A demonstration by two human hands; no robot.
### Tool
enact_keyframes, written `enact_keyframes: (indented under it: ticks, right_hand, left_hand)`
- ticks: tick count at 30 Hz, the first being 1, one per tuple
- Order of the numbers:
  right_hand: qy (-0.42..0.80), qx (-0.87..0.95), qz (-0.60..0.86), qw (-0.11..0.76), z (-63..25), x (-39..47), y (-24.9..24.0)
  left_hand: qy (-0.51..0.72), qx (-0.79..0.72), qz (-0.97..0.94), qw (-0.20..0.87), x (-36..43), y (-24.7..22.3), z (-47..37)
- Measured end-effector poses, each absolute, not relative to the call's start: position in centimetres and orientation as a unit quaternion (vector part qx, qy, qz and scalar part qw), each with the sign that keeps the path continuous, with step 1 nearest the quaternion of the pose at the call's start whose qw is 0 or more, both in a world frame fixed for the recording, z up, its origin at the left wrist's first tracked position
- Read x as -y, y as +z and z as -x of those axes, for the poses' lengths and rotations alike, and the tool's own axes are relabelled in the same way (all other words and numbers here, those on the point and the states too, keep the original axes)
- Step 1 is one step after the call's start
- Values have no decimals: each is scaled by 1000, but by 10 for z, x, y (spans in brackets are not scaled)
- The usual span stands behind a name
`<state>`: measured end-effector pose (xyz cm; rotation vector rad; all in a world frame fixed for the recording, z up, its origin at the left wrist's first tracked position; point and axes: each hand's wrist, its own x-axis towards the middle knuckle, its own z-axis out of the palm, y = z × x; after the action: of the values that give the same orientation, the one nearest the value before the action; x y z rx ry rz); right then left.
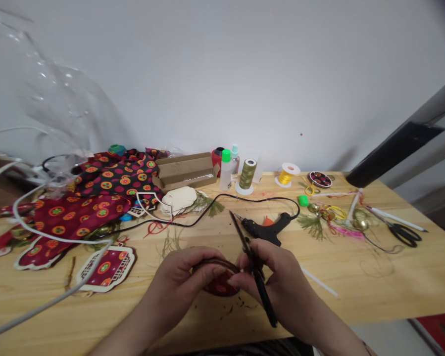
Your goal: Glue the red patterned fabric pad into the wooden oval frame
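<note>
My left hand (187,279) is closed around the edge of a rounded piece covered in dark red fabric (222,287), thumb on top. A dark brown strip (217,261) runs along its upper rim. My right hand (277,279) grips a slim black hand tool (257,279) with a long narrow tip pointing up and left; whether it is scissors or pliers I cannot tell. The thumb and a finger of that hand also meet at the piece's right edge. Small dark scraps (227,311) lie on the table below. Just beyond my hands rests a black glue gun (265,230).
Patterned fabric (113,173) and a fabric-faced wooden cutout (105,267) lie left. Behind stand an open cardboard box (187,170), a green-capped bottle (225,170) and an olive thread spool (247,175). Black-handled scissors (404,235) lie right. A white cable (55,304) crosses the left side.
</note>
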<state>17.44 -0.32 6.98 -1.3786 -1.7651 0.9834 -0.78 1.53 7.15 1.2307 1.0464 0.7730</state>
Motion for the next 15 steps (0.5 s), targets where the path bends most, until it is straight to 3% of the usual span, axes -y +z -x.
enact_keyframes:
  ticks: [6, 15]
  right_hand:
    - [393, 646, 556, 345, -191, 5, 74]
    - [281, 750, 555, 226, -199, 16, 79]
  left_hand:
    - [400, -531, -534, 522, -16, 65, 15]
    - [449, -511, -509, 528, -13, 72, 8]
